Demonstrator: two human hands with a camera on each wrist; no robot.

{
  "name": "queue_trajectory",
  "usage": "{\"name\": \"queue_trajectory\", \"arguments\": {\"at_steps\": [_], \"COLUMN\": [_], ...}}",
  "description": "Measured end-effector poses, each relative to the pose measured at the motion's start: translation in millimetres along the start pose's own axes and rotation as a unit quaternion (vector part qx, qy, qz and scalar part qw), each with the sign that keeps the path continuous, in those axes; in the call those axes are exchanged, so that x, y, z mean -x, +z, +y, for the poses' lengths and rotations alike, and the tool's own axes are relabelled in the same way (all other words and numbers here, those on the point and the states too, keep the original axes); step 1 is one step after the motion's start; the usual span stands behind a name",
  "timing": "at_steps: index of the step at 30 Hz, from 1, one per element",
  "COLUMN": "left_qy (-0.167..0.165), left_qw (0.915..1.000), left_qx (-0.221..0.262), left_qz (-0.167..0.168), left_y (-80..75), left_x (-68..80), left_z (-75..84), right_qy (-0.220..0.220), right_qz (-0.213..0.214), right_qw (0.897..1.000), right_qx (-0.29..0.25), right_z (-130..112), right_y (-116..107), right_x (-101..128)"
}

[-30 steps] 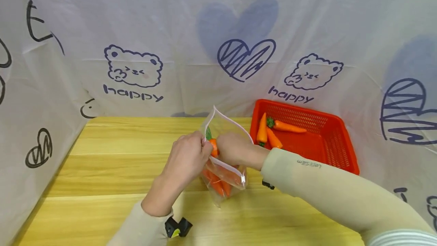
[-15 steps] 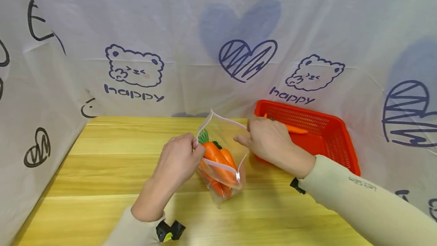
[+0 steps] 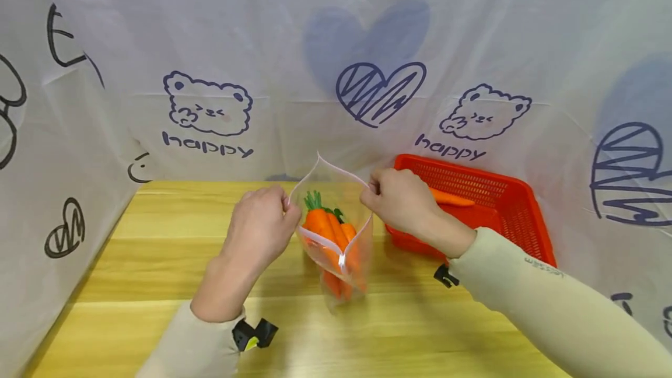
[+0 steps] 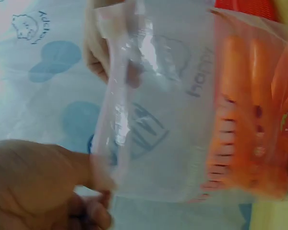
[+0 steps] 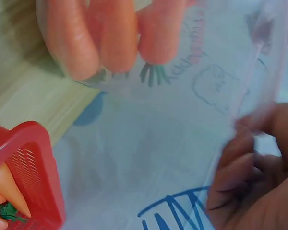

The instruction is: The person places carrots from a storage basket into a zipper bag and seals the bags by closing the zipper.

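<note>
A clear zip bag [image 3: 363, 249] with a pinkish zip rim and a white slider stands mouth-up between the two hands. Inside it are several orange carrots [image 3: 326, 227], some with green tops showing. My left hand [image 3: 261, 220] pinches the left side of the rim; in the left wrist view its thumb and fingers close on the zip edge. My right hand [image 3: 406, 198] pinches the opposite side of the rim, as the right wrist view also shows. Between them the mouth of the bag is spread wide. Printed red marks show on the bag's side.
A red plastic basket [image 3: 517, 214] stands at the right, behind the right hand, with several loose carrots [image 5: 9, 189] in it. Beneath everything is a yellow wood-grain table [image 3: 173, 273]. A white printed cloth [image 3: 294, 39] hangs behind and along the sides.
The right hand has come out of the bag and now grips its right rim. More carrots show inside. Both hands have lifted and spread the mouth, the left shifting slightly left.
</note>
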State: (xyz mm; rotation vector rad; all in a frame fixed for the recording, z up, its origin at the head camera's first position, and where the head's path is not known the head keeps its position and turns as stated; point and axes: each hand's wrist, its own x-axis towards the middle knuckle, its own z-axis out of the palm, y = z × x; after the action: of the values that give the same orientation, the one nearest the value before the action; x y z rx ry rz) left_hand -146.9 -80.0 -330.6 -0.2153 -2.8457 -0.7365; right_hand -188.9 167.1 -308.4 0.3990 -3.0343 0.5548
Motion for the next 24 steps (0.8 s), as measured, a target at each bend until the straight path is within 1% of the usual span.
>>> {"name": "queue_trajectory", "arguments": {"at_steps": [2, 4, 6, 8, 12, 16, 19, 21, 24], "left_qy": [0.007, 0.013, 0.023, 0.040, 0.080, 0.101, 0.105, 0.104, 0.096], "left_qw": [0.9996, 0.9987, 0.9976, 0.9954, 0.9876, 0.9832, 0.9829, 0.9840, 0.9866], "left_qx": [-0.025, -0.049, -0.063, -0.075, -0.104, -0.107, -0.100, -0.093, -0.081], "left_qz": [-0.009, -0.004, 0.017, 0.044, 0.087, 0.108, 0.113, 0.112, 0.105], "left_y": [3.4, 6.4, 7.6, 8.4, 11.7, 15.2, 16.6, 17.1, 17.1], "left_x": [1.9, 4.3, 6.1, 7.1, 8.8, 9.8, 10.2, 10.6, 11.9], "left_z": [-2.1, -4.0, -4.4, -4.3, -5.9, -7.4, -8.5, -9.3, -10.6], "right_qy": [0.002, 0.002, 0.000, -0.007, -0.038, -0.074, -0.081, -0.071, -0.043], "right_qz": [-0.022, -0.031, -0.022, -0.008, 0.015, 0.045, 0.063, 0.066, 0.060], "right_qw": [1.000, 0.999, 0.999, 1.000, 0.998, 0.996, 0.995, 0.995, 0.997], "right_qx": [0.013, 0.023, 0.024, 0.030, 0.041, 0.025, 0.001, -0.010, -0.005], "right_z": [0, 1, 1, 1, 2, 11, 23, 35, 58], "right_y": [5, 9, 11, 13, 19, 20, 16, 11, 7], "right_x": [-1, -2, -2, 0, 2, 3, 2, 1, -5]}}
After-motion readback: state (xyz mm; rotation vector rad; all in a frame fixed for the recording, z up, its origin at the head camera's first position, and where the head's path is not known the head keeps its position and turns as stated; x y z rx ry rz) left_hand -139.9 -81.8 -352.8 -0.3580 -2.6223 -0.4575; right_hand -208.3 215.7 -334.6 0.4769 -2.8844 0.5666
